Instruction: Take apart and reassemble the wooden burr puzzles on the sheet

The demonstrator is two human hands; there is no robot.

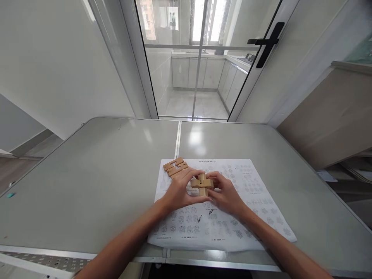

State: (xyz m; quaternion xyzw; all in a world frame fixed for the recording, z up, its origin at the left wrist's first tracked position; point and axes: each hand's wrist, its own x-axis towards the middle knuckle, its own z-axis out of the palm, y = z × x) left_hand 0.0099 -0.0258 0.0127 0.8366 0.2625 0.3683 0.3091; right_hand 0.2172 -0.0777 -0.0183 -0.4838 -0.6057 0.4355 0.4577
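Note:
Between my two hands is a light wooden interlocking puzzle (207, 183), its blocks crossing one another. My left hand (181, 188) closes on it from the left, with fingers along the top and the thumb below. From the right, my right hand (226, 193) grips the same puzzle with bent fingers. Several flat notched wooden pieces (175, 166) lie just beyond my left hand, partly covered by its fingers. Under everything spreads a white instruction sheet (255, 209) printed with rows of small diagrams.
The grey folding table (116, 174) has a metal seam down its middle. A small teal object (11, 195) lies at its left edge. Behind the table stands a glass door (186, 77) with a black handle (267, 43); wooden shelving (328, 112) is at the right.

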